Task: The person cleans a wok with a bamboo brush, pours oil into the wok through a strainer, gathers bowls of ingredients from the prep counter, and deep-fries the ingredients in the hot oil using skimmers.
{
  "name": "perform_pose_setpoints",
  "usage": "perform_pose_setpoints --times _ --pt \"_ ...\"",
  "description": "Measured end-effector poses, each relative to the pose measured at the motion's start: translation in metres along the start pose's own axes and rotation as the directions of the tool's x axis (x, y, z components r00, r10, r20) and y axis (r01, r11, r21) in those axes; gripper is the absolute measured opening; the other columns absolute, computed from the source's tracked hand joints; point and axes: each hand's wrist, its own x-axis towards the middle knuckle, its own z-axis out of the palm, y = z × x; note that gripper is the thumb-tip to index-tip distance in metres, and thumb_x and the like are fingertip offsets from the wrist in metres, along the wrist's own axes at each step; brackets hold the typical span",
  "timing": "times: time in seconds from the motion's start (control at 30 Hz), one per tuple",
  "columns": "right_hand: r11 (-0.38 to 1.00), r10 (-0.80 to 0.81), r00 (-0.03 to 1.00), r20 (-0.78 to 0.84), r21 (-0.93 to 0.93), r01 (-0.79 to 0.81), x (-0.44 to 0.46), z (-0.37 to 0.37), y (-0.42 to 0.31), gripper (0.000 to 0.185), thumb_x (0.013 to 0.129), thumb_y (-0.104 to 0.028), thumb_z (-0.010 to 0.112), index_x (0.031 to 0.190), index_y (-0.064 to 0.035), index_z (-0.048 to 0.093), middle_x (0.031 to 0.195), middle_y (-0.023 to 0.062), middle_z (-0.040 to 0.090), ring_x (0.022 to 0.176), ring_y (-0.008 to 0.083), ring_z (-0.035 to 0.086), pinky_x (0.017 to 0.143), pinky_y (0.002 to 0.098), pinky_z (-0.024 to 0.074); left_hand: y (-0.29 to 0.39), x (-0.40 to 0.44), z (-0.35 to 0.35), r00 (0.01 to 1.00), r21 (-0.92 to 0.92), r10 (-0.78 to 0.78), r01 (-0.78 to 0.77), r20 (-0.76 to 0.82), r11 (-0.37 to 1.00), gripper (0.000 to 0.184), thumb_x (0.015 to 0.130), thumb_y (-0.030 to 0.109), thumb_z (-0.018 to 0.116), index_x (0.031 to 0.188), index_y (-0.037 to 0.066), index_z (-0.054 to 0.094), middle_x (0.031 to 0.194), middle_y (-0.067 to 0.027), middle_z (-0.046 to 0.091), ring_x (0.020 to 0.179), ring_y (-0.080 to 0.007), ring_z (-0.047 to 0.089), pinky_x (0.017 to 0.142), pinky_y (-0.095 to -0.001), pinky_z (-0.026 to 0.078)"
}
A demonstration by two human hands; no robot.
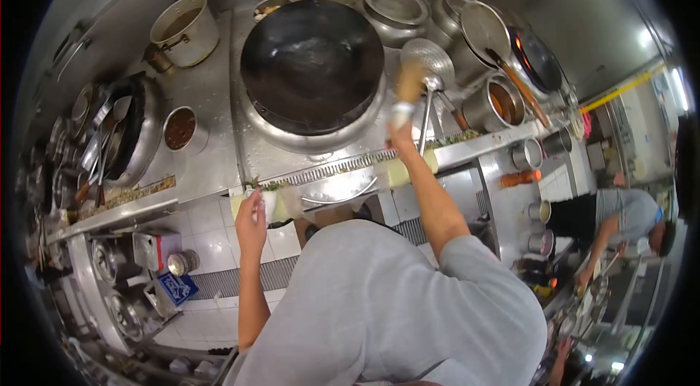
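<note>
Brown-headed tool (410,82): standing above the right grip over the steel counter (213,98), just to the right of the black wok (312,68) as I am viewing it.
Right grip (399,136): wrapping around the tool's lower end with little or no gap that I am seeing; blur is hiding the separate fingers.
Handling: I am judging that a firm, low hold with a supple wrist is suiting this tool best; the perforated skimmer (430,63) and its long handle are crowding that side, so any stroke is needing a path clear of them and of the wok's rim.
Tool's looks: showing a tan-brown head and a whitish band beneath, both smearing in the blur; bristles or markings are escaping me.
Left grip (251,217): resting at the counter's front edge beside a pale cloth (270,205), fingers bending; I cannot tell whether they are pinching it.
Wok: sitting over a silver ring (313,141), its dark surface gleaming near the middle.
Counter's left: holding a lidless pot (195,43) and a tub of red-brown sauce (179,128).
Far right: a person in grey (628,212) is leaning, well apart from both grips.
</note>
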Motion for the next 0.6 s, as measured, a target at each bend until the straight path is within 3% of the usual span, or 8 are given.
perform_pose_setpoints --times 0.03,0.13,0.2,0.27,0.4,0.43,0.5,0.6 --pt "0.943 0.320 0.890 0.325 -0.017 -0.333 -0.016 -0.012 0.006 0.052 0.088 -0.031 0.064 0.125 -0.0082 0.037 0.088 0.0105 0.056 0.056 0.0194 0.059 0.042 0.0318 0.0518 0.010 0.015 0.004 0.995 -0.031 0.091 -0.090 0.037 0.995 0.032 0.088 0.000 0.056 0.119 0.004 0.060 0.100 -0.0141 0.064 0.091 -0.0251 0.064 0.079 -0.0330 0.050" --pt "0.863 0.381 0.914 0.138 0.302 -0.405 -0.067 -0.039 0.009 0.046 0.088 -0.036 0.063 0.120 -0.0095 0.041 0.084 0.0097 0.056 0.053 0.0188 0.059 0.042 0.0315 0.0528 0.035 0.037 0.016 0.965 -0.042 0.220 -0.216 0.144 0.975 0.032 0.086 -0.001 0.057 0.118 0.003 0.060 0.099 -0.0148 0.064 0.091 -0.0258 0.064 0.080 -0.0331 0.049" --pt "0.894 0.329 0.943 0.047 0.306 -0.328 -0.099 -0.051 0.003 0.042 0.089 -0.036 0.062 0.114 -0.0095 0.042 0.080 0.0086 0.057 0.051 0.0175 0.057 0.041 0.0306 0.0524 0.039 0.042 0.034 0.955 -0.081 0.214 -0.201 0.204 0.976 0.032 0.086 -0.001 0.057 0.118 0.004 0.061 0.099 -0.0147 0.064 0.090 -0.0260 0.064 0.080 -0.0331 0.049" --pt "0.959 0.203 0.971 0.126 0.174 -0.223 -0.107 -0.060 0.009 0.042 0.089 -0.036 0.061 0.115 -0.0100 0.041 0.080 0.0082 0.055 0.050 0.0169 0.056 0.040 0.0295 0.0514 0.048 0.042 0.054 0.922 -0.138 0.277 -0.248 0.272 0.959 0.034 0.085 0.000 0.058 0.118 0.005 0.061 0.099 -0.0148 0.063 0.090 -0.0273 0.064 0.080 -0.0337 0.049" --pt "0.960 0.276 0.940 0.201 -0.099 -0.261 -0.097 -0.035 0.039 0.047 0.089 -0.036 0.060 0.119 -0.0064 0.040 0.082 0.0112 0.057 0.049 0.0172 0.057 0.036 0.0287 0.0481 0.073 0.038 0.087 0.833 -0.078 0.381 -0.383 0.402 0.920 0.034 0.084 0.002 0.058 0.117 0.006 0.062 0.102 -0.0148 0.063 0.096 -0.0295 0.062 0.083 -0.0376 0.048" --pt "0.980 0.166 0.973 0.163 -0.139 -0.144 -0.105 -0.028 0.049 0.039 0.090 -0.032 0.058 0.113 -0.0025 0.047 0.084 0.0159 0.062 0.053 0.0243 0.061 0.042 0.0348 0.0505 0.081 0.036 0.090 0.843 -0.048 0.372 -0.385 0.388 0.922 0.034 0.084 0.002 0.058 0.117 0.006 0.062 0.102 -0.0148 0.063 0.096 -0.0295 0.062 0.083 -0.0376 0.048" --pt "0.938 0.207 0.948 0.243 -0.325 -0.122 -0.092 -0.043 0.074 0.029 0.091 -0.026 0.056 0.105 -0.0012 0.054 0.093 0.0198 0.065 0.064 0.0336 0.064 0.058 0.0416 0.0525 0.098 0.039 0.096 0.820 -0.085 0.365 -0.367 0.440 0.926 0.033 0.084 0.003 0.059 0.117 0.007 0.063 0.109 -0.0146 0.061 0.103 -0.0304 0.059 0.089 -0.0385 0.047" --pt "0.798 -0.250 0.967 0.036 -0.558 0.227 -0.112 -0.097 0.097 0.021 0.085 -0.016 0.060 0.102 -0.0045 0.059 0.099 0.0166 0.060 0.087 0.0354 0.060 0.078 0.0422 0.0479 0.105 0.047 0.103 0.870 -0.011 0.332 -0.353 0.364 0.936 0.031 0.085 0.006 0.061 0.116 0.008 0.063 0.122 -0.0150 0.057 0.112 -0.0323 0.056 0.094 -0.0372 0.045"
